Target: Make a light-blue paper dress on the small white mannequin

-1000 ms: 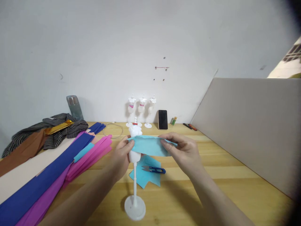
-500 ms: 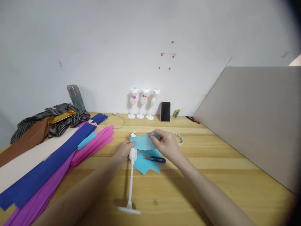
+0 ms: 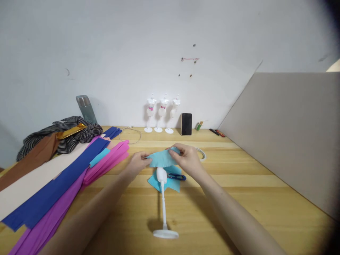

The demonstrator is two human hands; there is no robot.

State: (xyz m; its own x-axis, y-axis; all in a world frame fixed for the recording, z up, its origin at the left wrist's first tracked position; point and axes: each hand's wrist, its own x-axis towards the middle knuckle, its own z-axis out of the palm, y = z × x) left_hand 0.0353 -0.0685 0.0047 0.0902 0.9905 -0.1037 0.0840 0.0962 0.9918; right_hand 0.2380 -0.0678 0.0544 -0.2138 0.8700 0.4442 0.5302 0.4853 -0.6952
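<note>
A small white mannequin stand [image 3: 162, 198] leans away from me over the wooden table [image 3: 239, 198], its round base near me. A light blue paper piece [image 3: 162, 159] is wrapped over its torso. My left hand [image 3: 136, 163] pinches the paper's left end and my right hand [image 3: 187, 159] grips its right end. Under the torso lies another light blue paper scrap [image 3: 170, 183] with blue thread snips [image 3: 176, 176] on top.
Long strips of blue [image 3: 53, 191], pink [image 3: 106, 163] and cream [image 3: 29, 187] paper lie at the left, with striped cloth [image 3: 69, 136] and a metal flask [image 3: 85, 108] behind. Three mannequins [image 3: 162, 113], a phone [image 3: 186, 124] and a tape roll [image 3: 202, 154] stand near the wall. A grey panel [image 3: 287, 131] borders the right.
The mannequin has swung from standing upright to leaning away, its base shifting right. Both hands have moved farther from me with the blue paper, and the camera has tilted.
</note>
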